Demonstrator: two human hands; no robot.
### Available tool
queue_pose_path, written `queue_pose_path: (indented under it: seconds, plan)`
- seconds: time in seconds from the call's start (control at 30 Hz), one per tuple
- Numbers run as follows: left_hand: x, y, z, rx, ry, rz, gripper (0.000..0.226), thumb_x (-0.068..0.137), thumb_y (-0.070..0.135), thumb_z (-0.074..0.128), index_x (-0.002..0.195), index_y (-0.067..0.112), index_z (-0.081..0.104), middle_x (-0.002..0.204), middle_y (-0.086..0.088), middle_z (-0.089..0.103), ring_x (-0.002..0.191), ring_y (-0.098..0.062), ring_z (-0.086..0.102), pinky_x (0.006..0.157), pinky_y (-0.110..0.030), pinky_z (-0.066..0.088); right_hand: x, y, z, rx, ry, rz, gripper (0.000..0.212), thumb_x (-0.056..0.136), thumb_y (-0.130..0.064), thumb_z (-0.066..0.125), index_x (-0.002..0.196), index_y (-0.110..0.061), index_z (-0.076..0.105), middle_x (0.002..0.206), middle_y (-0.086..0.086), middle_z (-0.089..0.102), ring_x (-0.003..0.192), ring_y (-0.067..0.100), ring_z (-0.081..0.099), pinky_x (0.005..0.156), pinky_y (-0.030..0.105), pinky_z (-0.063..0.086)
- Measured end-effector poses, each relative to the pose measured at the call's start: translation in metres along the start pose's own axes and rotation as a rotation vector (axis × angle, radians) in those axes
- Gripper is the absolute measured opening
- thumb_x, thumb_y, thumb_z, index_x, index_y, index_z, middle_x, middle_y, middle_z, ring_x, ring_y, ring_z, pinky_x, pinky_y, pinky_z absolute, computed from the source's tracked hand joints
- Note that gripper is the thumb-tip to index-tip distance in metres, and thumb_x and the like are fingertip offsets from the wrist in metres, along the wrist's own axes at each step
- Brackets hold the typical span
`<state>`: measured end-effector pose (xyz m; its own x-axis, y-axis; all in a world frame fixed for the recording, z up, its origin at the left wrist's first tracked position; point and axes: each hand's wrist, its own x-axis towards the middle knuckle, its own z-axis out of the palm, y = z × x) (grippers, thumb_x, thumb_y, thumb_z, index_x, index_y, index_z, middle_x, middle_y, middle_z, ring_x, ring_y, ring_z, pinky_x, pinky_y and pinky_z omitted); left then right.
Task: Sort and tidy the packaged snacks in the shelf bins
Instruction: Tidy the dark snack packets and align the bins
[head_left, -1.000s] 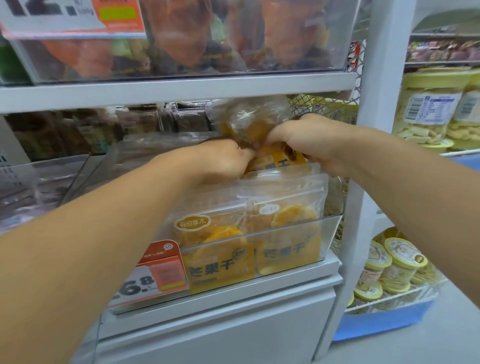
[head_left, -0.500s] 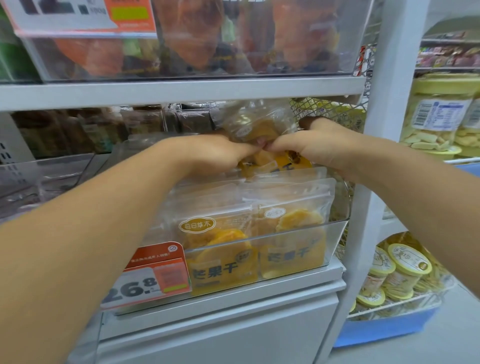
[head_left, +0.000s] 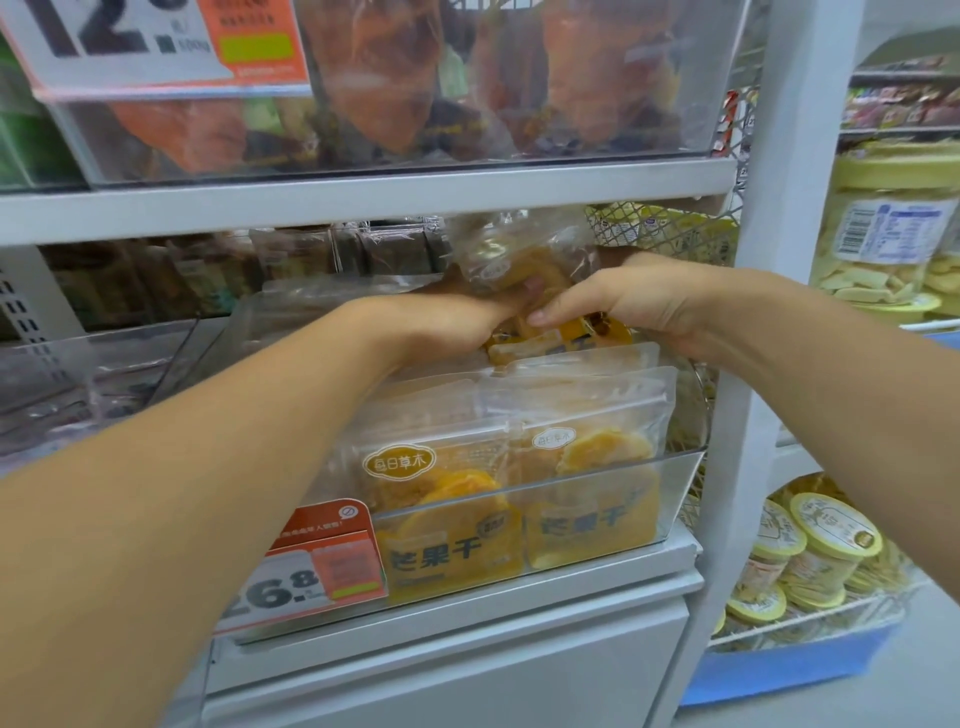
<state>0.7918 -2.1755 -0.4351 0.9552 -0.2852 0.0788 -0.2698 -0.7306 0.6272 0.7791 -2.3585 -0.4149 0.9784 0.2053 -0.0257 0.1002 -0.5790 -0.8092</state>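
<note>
At frame centre, we have our left hand (head_left: 457, 322) and right hand (head_left: 644, 306) both gripping a mango pouch (head_left: 511, 260) above the clear bin's (head_left: 680, 499) back. Front pouches (head_left: 519, 467) already stand upright; this one isn't seated yet.

Clear plastic shelf bins (head_left: 680, 483): three in view. Yellow-orange dried-mango pouches with clear tops (head_left: 452, 525): two at the bin front, more behind, total uncertain; one more raised pouch (head_left: 511, 260). Orange-and-white price tags (head_left: 311, 566): two. Bare hands (head_left: 457, 325): two. Yellow-lidded clear jars (head_left: 883, 228): at least two.
</note>
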Motion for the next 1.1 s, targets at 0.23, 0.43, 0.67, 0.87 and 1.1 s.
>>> queue_pose_path:
  seconds: [0.23,0.43,0.67,0.87,1.1]
  plan:
    - [-0.022,0.022,-0.004,0.251,-0.001,-0.203,0.086,0.089,0.081,0.017,0.146,0.025,0.048,0.143,-0.002,0.052,0.119,-0.021,0.049,0.102,-0.032,0.032,-0.006,0.011,-0.001,-0.013,0.048,-0.090,0.029,0.076,-0.040,0.083,0.101,-0.029,0.071,0.094,-0.021,0.071,0.092,-0.004,0.063,0.071,0.014,0.047]
    - [-0.041,0.019,-0.018,0.425,-0.029,-0.241,0.067,0.103,0.059,0.027,0.146,0.011,0.044,0.151,-0.010,0.044,0.135,-0.028,0.043,0.107,-0.033,0.031,-0.014,0.018,-0.001,-0.149,0.128,-0.092,0.035,0.095,-0.048,0.061,0.114,-0.020,0.069,0.111,-0.001,0.071,0.104,0.017,0.065,0.095,0.033,0.048]
    - [-0.052,0.027,-0.008,0.405,-0.011,-0.242,0.041,0.111,0.023,0.025,0.137,0.004,0.049,0.146,-0.016,0.045,0.131,-0.028,0.044,0.092,-0.026,0.033,-0.029,0.013,-0.001,-0.265,0.046,-0.014,0.054,0.102,-0.049,0.045,0.150,-0.023,0.043,0.155,0.000,0.041,0.141,0.023,0.038,0.112,0.034,0.028]
    - [-0.057,0.018,-0.012,0.343,0.056,-0.145,0.046,0.109,0.039,0.031,0.142,0.012,0.048,0.148,-0.009,0.048,0.127,-0.026,0.047,0.099,-0.030,0.034,-0.038,0.014,0.000,-0.257,0.111,-0.029,0.062,0.103,-0.053,0.040,0.154,-0.020,0.035,0.159,0.002,0.035,0.145,0.024,0.032,0.113,0.034,0.025]
    - [-0.081,0.018,-0.010,0.404,0.084,-0.036,0.049,0.108,0.042,0.026,0.131,0.013,0.057,0.134,-0.007,0.058,0.123,-0.026,0.052,0.091,-0.030,0.035,-0.066,0.008,0.010,-0.340,0.108,-0.054,0.029,0.104,-0.050,0.039,0.101,-0.023,0.051,0.097,-0.003,0.053,0.092,0.021,0.052,0.071,0.032,0.041]
